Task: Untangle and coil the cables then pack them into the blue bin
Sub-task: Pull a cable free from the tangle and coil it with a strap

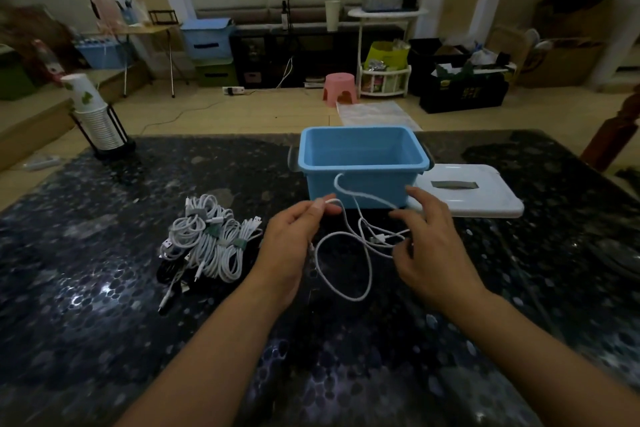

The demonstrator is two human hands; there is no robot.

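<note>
Right now both hands are up over the dark speckled worktop [104,305], just in front of the blue bin [362,163], which stands open-topped and looks bare inside. The left hand [289,246] has its fingers curled, pinching a loose white cable [349,246] near one end between thumb and fingertips, on the near side of the bin. From that pinch the cable arches up against the bin's front wall, then drops in slack loops between the two hands, with one large loop hanging low toward the worktop. The right hand [427,246] is spread, fingers fairly straight and apart, reaching into the loops near a small connector; its fingertips seem to brush the strands, though whether it actually holds any I cannot tell. Left of the bin, beside the left hand, lies a bundle of coiled cables [207,239], white coils cinched with small ties, a few plugs sticking out, and something dark tucked under the near edge of the bundle. Just right of the bin, touching or nearly touching its side, a white lid [474,191] with a grey slot handle lies flat. Far to the left of the bin, at the worktop's far corner, a stack of paper cups [91,111] sits in a black wire holder.
</note>
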